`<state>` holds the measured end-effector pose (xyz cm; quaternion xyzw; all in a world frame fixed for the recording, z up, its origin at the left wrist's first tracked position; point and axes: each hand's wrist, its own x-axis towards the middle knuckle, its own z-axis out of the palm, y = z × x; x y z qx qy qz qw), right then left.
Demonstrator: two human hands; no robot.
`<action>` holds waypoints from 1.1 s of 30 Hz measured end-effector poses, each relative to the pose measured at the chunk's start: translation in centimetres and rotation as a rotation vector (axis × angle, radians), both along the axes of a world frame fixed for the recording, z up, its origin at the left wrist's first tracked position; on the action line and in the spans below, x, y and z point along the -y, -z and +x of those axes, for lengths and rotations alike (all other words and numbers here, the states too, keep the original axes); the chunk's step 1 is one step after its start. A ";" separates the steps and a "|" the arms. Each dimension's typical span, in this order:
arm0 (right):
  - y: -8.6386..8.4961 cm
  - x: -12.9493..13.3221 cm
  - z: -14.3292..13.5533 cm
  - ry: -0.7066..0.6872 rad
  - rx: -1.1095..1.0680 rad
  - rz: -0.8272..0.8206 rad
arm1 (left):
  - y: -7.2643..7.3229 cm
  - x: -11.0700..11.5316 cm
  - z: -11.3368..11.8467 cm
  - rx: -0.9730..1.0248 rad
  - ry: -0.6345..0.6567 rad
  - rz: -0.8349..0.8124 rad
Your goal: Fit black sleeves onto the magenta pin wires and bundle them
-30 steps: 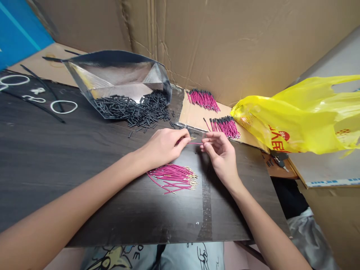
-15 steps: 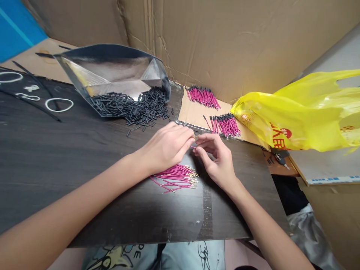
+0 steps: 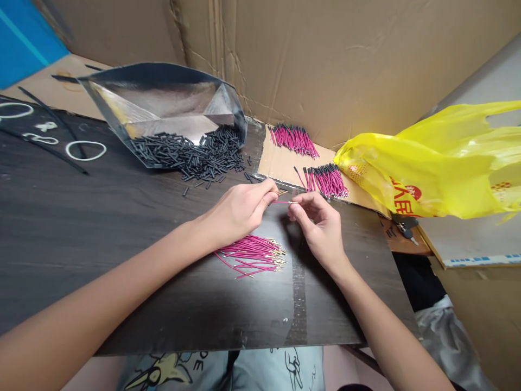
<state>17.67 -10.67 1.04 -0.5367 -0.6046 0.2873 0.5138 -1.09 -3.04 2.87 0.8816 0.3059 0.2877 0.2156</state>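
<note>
Above the dark table, my left hand (image 3: pixel 244 209) is closed on pink wires, with gold tips poking out past its fingers. One pink wire (image 3: pixel 281 202) stretches from it to my right hand (image 3: pixel 315 220), whose thumb and forefinger pinch the wire's end. Below my left hand lies a pile of pink wires (image 3: pixel 254 252) with gold tips pointing right. Farther back, two bunches of pink wires with black sleeves, an upper one (image 3: pixel 295 140) and a lower one (image 3: pixel 328 180), rest on a cardboard sheet (image 3: pixel 280 163).
A silvery bag (image 3: pixel 163 98) stands open at the back left, with short black tubes (image 3: pixel 187 155) spilling out. White rings (image 3: pixel 85 151) and black strips lie left of it. At right are a yellow plastic bag (image 3: pixel 439 163) and keys (image 3: pixel 406 231).
My hands have drawn apart slightly, the right one moving right and the left one a little left. More of the wire between them shows.
</note>
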 end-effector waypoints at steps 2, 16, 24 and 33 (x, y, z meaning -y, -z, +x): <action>-0.1 0.1 -0.1 -0.016 -0.008 -0.002 | 0.2 0.0 0.1 -0.032 0.014 -0.010; -0.4 0.4 -0.2 0.007 0.149 -0.028 | 0.7 0.4 0.2 -0.145 0.056 0.013; -0.4 0.5 -0.5 -0.033 0.144 -0.008 | 0.7 0.4 0.3 -0.131 0.098 -0.082; -0.4 0.7 -0.6 0.015 0.102 -0.019 | 0.8 0.5 0.5 -0.184 0.038 -0.081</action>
